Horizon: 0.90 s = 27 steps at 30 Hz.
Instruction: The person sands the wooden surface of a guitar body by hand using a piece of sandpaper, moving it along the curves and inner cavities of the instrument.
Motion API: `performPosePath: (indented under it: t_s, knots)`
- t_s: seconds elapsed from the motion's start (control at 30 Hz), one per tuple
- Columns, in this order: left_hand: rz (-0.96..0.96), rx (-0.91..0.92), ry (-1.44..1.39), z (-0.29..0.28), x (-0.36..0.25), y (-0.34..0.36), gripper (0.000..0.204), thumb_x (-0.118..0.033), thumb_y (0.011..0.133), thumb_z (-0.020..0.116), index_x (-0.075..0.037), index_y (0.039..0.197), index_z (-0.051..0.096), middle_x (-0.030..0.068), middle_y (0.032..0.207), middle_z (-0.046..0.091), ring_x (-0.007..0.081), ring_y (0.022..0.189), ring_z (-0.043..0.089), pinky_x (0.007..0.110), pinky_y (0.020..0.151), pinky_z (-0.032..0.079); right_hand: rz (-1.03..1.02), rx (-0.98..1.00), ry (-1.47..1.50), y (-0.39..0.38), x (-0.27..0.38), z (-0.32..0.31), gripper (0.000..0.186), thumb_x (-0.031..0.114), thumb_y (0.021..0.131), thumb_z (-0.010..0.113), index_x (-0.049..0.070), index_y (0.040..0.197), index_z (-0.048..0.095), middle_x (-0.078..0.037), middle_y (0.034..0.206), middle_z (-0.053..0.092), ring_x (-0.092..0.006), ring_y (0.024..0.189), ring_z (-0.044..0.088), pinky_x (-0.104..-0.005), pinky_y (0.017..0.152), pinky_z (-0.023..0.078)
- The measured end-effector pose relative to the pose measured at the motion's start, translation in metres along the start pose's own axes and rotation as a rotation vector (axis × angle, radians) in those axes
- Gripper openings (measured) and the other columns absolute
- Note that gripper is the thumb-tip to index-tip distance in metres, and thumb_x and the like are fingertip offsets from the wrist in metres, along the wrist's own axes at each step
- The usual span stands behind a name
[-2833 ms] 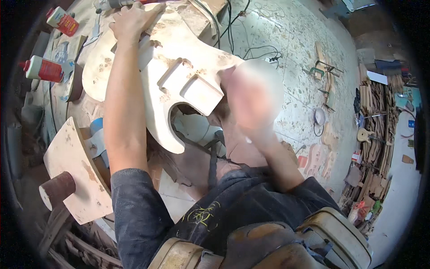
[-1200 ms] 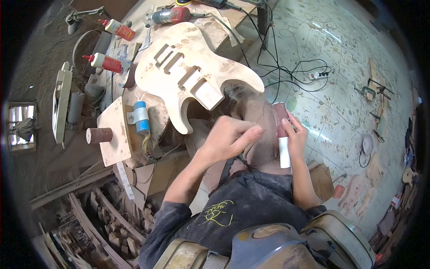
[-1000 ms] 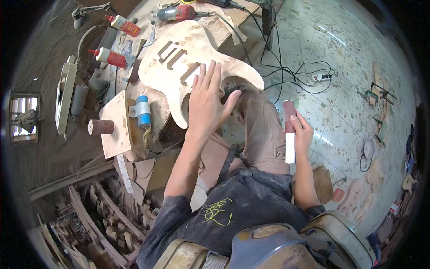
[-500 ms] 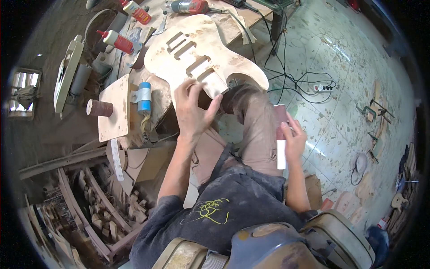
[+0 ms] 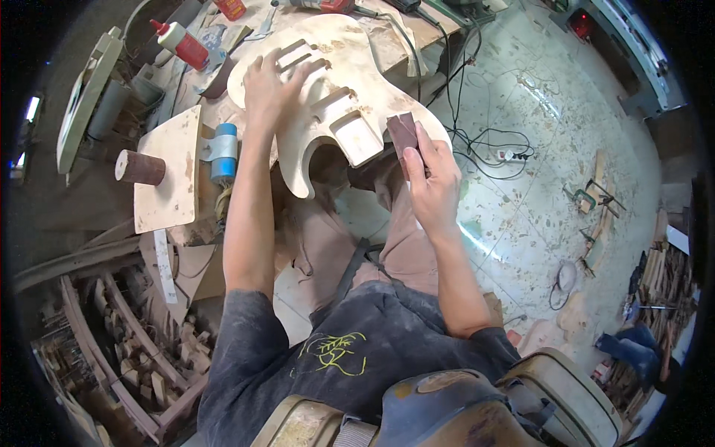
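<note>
Guitar body, pale wood, on the tabletop, neck pocket towards the wearer; presumably rigid, moderately heavy, dent-prone; best held by its edges. Left grip: fingers spread over the body, clasping nothing; in the preceding frame, near the neck pocket. Right grip: closed on maroon sandpaper, probably flexible, gritty; now by the horn, previously beside the thigh.

The left arm reaches forward, bare below the short sleeve, with the left hand back upward and its fingers parted. The right forearm slants inward, the right hand curled in a grip, thumb forward.
</note>
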<state>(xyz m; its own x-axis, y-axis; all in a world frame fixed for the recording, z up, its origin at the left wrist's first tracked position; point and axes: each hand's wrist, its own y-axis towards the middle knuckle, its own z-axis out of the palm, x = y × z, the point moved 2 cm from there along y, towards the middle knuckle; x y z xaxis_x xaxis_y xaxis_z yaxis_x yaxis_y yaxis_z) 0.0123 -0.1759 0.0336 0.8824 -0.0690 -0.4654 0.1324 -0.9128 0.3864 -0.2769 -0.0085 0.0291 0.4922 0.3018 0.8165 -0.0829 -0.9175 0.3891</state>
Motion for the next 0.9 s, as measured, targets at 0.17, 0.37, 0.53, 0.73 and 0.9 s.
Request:
performPosePath:
  t_s: [0.17,0.37,0.53,0.73,0.9]
  knots:
    - [-0.045,0.201,0.119,0.034,0.011,0.064,0.096,-0.077,0.081,0.061,-0.009,0.149,0.055,0.03,0.15,0.049,0.045,0.141,0.044,0.052,0.117,0.034,-0.001,0.067,-0.079,0.001,-0.007,0.012,0.039,0.013,0.099,0.066,-0.001,0.135,0.064,-0.017,0.098,0.063,-0.0307,0.083,0.064,-0.0398,0.075,0.052]
    - [0.076,-0.07,0.183,0.034,-0.003,0.062,0.084,-0.061,0.079,0.069,-0.008,0.143,0.058,0.0233,0.146,0.055,0.0402,0.137,0.05,0.054,0.115,0.037,-0.132,0.098,-0.306,0.032,0.01,0.027,0.039,0.012,0.097,0.068,0.003,0.135,0.067,-0.016,0.103,0.062,-0.0287,0.084,0.064,-0.0395,0.074,0.053]
    - [-0.022,-0.149,-0.067,0.022,-0.008,0.061,0.086,-0.055,0.074,0.078,-0.006,0.141,0.057,0.024,0.145,0.055,0.0392,0.136,0.05,0.055,0.115,0.036,-0.186,0.101,-0.34,0.017,0.004,0.019,0.039,0.006,0.095,0.068,-0.001,0.134,0.066,-0.021,0.117,0.058,-0.0315,0.099,0.065,-0.0415,0.079,0.054]
    - [-0.028,-0.114,-0.082,0.016,-0.009,0.061,0.086,-0.055,0.074,0.079,-0.005,0.141,0.057,0.0241,0.144,0.056,0.0394,0.136,0.05,0.054,0.115,0.037,-0.107,0.147,-0.389,0.055,0.033,0.037,0.039,0.007,0.098,0.066,-0.004,0.136,0.064,-0.019,0.119,0.062,-0.0319,0.107,0.064,-0.0408,0.094,0.053]
    - [-0.022,-0.095,-0.102,0.024,-0.012,0.059,0.086,-0.054,0.073,0.079,-0.005,0.14,0.058,0.0242,0.143,0.056,0.0397,0.135,0.051,0.054,0.114,0.038,-0.244,0.075,-0.456,0.023,0.002,0.018,0.038,0.009,0.099,0.066,0.002,0.136,0.065,-0.019,0.119,0.062,-0.0326,0.102,0.067,-0.0394,0.086,0.055]
